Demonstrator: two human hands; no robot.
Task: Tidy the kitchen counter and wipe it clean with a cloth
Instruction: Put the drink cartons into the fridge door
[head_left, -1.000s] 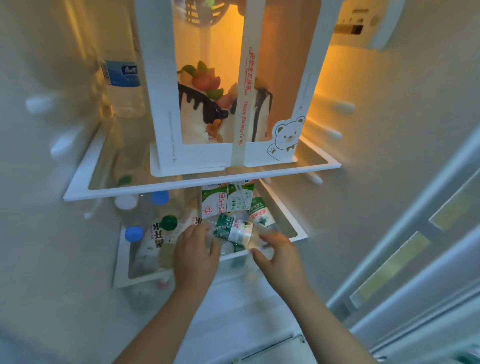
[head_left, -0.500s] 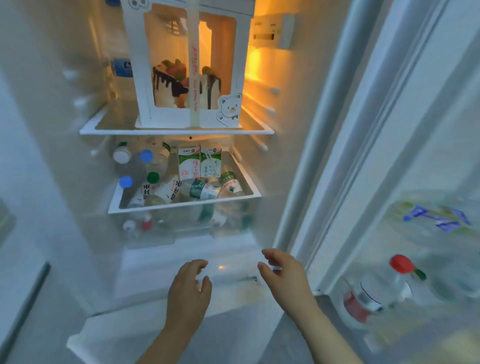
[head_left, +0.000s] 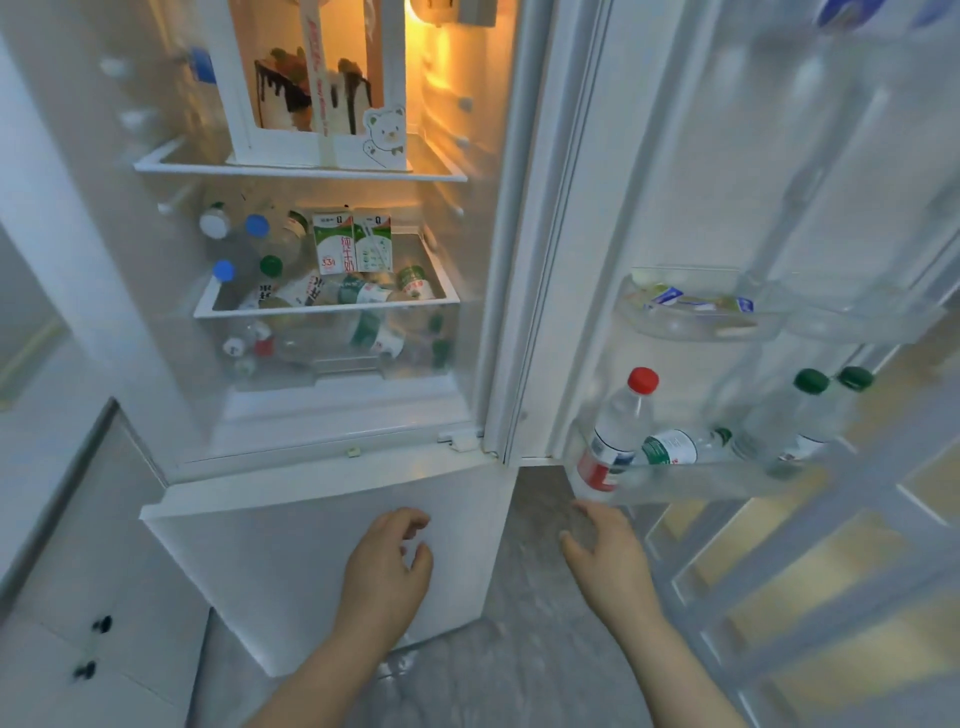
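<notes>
Lying among other drinks on the white-rimmed lower fridge shelf, the green-labelled clear plastic bottle is let go; 1 s ago both hands were on it. Stowing looks done. Left hand loosely curled, right hand spread just under the clear door bin; both now pulled back, holding nothing. Counter and cloth not in view.

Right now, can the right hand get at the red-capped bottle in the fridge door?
Probably yes. The right hand is empty just below the door shelf; the red-capped bottle rises above its clear front, nothing over its cap. Only that front covers its base.
</notes>
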